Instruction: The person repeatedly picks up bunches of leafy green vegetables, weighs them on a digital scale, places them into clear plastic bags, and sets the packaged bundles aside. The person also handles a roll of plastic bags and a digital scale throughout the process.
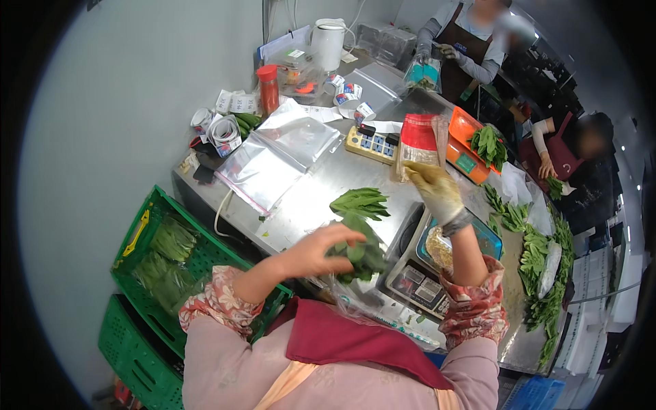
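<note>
Bare and slightly blurred, my left hand (323,251) curves with fingers apart beside a bunch of dark leafy greens (361,256) near the table's front edge. Whether it touches the leaves is unclear. Another bunch of long green leaves (361,201) lies just behind on the steel table (307,197). My right hand (434,189), in a yellowed glove, is raised at the front end of a stack of clear bags with a red band (423,134); its fingertips are partly hidden, so its grip cannot be made out. Beneath my right forearm, a blue tray (484,236) sits on a weighing scale (417,289).
Green crates (205,256) with bagged greens stand at the left. Flat clear bags (277,164), a power strip (371,145), label rolls (224,130) and a red-capped bottle (268,92) occupy the back. An orange scale (466,154) and loose greens (533,256) lie right. Two co-workers stand beyond.
</note>
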### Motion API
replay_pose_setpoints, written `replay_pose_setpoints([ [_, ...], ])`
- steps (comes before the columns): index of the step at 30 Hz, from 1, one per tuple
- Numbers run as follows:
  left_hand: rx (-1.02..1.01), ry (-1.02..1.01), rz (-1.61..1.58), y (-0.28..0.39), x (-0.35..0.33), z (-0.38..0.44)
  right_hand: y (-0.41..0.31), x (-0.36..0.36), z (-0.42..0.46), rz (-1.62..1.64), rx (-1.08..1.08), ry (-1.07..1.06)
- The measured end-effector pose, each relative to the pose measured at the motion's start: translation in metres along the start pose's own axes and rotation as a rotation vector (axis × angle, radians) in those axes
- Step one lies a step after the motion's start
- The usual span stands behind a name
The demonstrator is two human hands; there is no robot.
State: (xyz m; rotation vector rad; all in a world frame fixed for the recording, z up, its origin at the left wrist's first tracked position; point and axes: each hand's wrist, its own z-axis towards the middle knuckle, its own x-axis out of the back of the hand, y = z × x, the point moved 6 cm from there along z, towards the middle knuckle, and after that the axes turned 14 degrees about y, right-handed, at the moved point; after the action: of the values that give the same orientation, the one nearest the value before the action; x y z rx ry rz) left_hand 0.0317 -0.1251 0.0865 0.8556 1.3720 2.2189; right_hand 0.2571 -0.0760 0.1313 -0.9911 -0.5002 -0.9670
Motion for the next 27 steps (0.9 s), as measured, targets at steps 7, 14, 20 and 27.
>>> replay_pose_setpoints([
  [7, -0.123, -0.429, 0.317, -0.002, -0.064, -0.053, 0.017, -0.17, -0.021, -0.362, 0.064, -0.496],
  [14, -0.072, -0.345, 0.393, -0.016, -0.075, -0.085, 0.085, -0.217, -0.055, -0.405, 0.037, -0.556],
  [20, -0.183, -0.07, 0.422, 0.004, -0.067, -0.072, 0.085, -0.101, -0.043, 0.583, -0.625, -0.044],
  [27, -0.16, 0.183, 0.45, 0.026, -0.064, -0.08, -0.065, 0.036, -0.167, 1.19, -0.715, -0.922],
])
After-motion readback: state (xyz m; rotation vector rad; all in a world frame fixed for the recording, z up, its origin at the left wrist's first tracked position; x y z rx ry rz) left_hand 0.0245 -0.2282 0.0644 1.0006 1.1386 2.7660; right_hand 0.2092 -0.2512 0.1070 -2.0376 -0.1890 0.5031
